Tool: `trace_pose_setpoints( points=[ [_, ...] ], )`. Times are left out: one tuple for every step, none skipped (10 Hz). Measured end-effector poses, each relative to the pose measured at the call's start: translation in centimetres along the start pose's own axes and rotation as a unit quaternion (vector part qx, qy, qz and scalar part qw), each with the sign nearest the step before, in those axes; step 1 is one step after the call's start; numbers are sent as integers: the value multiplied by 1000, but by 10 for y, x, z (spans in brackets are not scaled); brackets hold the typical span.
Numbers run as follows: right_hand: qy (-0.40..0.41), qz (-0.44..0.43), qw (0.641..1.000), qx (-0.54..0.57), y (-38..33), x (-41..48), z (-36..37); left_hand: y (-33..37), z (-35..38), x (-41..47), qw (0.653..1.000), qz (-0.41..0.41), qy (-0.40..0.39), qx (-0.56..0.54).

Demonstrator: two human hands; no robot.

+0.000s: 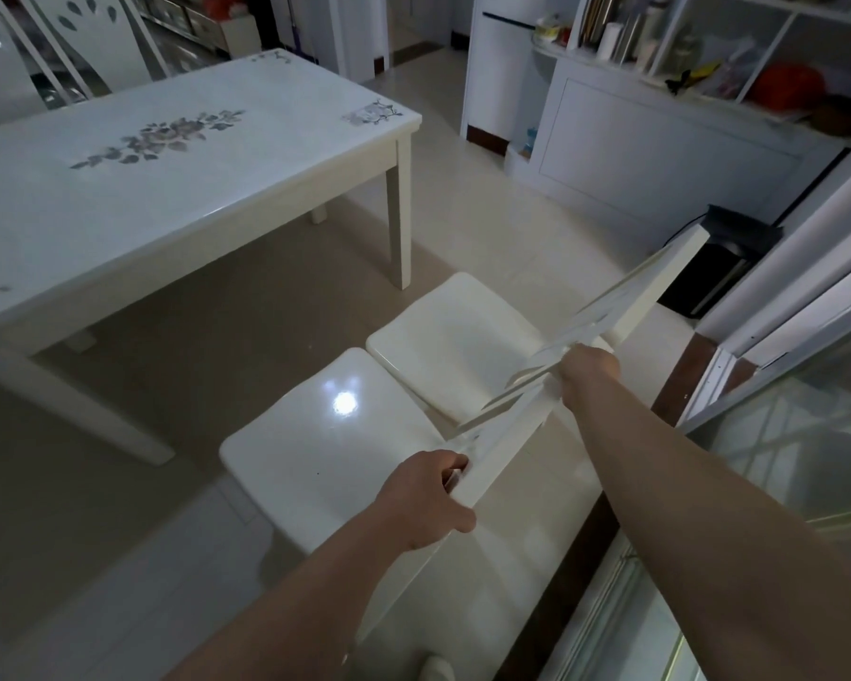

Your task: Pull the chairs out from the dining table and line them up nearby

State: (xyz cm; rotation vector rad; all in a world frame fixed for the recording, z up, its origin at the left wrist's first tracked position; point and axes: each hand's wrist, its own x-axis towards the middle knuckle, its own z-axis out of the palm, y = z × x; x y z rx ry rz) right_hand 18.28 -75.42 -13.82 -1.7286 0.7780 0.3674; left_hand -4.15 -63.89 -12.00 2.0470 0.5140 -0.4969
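Two white chairs stand side by side on the tiled floor, away from the white dining table [183, 189] with its grey flower print. The near chair [325, 449] has a glossy seat. My left hand [426, 498] grips the left end of its backrest top. My right hand [585, 373] grips the right end of the same backrest, where it meets the far chair's backrest. The far chair [463, 336] sits just beyond, seat touching or nearly touching the near one. Another chair's carved back [94, 46] shows behind the table at top left.
A black bin [723, 267] stands by the wall past the far chair. White shelving [659, 120] with clutter fills the upper right. A glass sliding door and its frame [782, 410] run along the right, close behind the chairs. Open floor lies between table and chairs.
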Motion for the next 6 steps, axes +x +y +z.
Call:
trace_pose_setpoints(
  points=[
    [0,-43,999,-12,7,-10,4,-4,-2,0,1000,8,-17,-24],
    [-7,-95,994,-53,14,-16,4,-5,-3,-2,999,21,-26,-31],
    [-12,-129,986,-101,15,-29,1,-5,-6,-3,999,30,-11,-21],
    [-8,-173,973,-150,13,-42,-2,-3,-16,-8,998,53,38,-3],
    [-17,-215,959,-184,8,-57,-2,0,-34,-19,995,61,82,-13],
    [-39,-265,938,-222,4,-80,3,-5,-54,-33,988,71,132,-25]
  ],
)
